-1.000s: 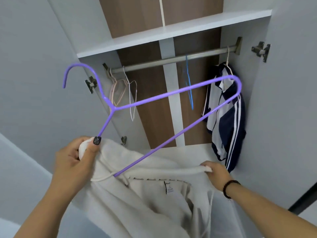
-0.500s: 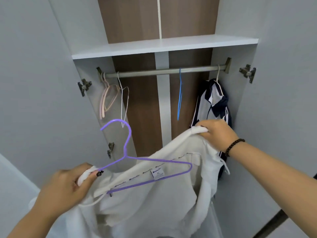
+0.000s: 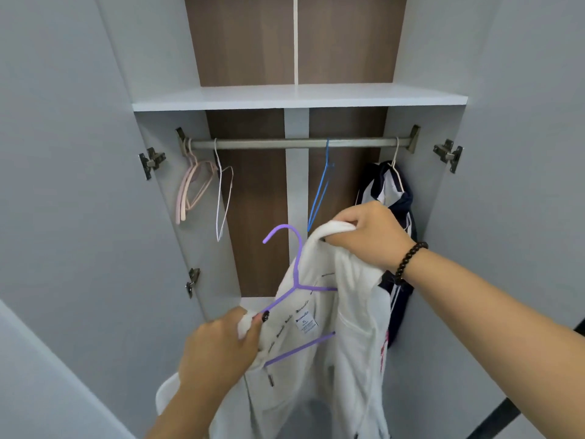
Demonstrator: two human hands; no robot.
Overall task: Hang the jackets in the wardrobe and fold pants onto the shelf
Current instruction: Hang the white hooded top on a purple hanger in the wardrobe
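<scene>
1. The left hand (image 3: 218, 350) grips one shoulder of the white jacket (image 3: 319, 369) together with the end of the purple hanger (image 3: 296, 283).
2. The right hand (image 3: 370, 236) pinches the other shoulder of the jacket, raised higher.
3. The hanger sits partly inside the jacket's neck, hook upright, below the rail (image 3: 297, 143).
4. A navy and white jacket (image 3: 400, 198) hangs at the rail's right end; a blue hanger (image 3: 321, 191), a white hanger (image 3: 221, 198) and pink hangers (image 3: 190, 191) hang bare.

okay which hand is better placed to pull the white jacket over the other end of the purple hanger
Probably the right hand. It already grips the white jacket raised above the purple hanger, on its covered side. The left hand grips fabric at the hanger's near end.
</scene>
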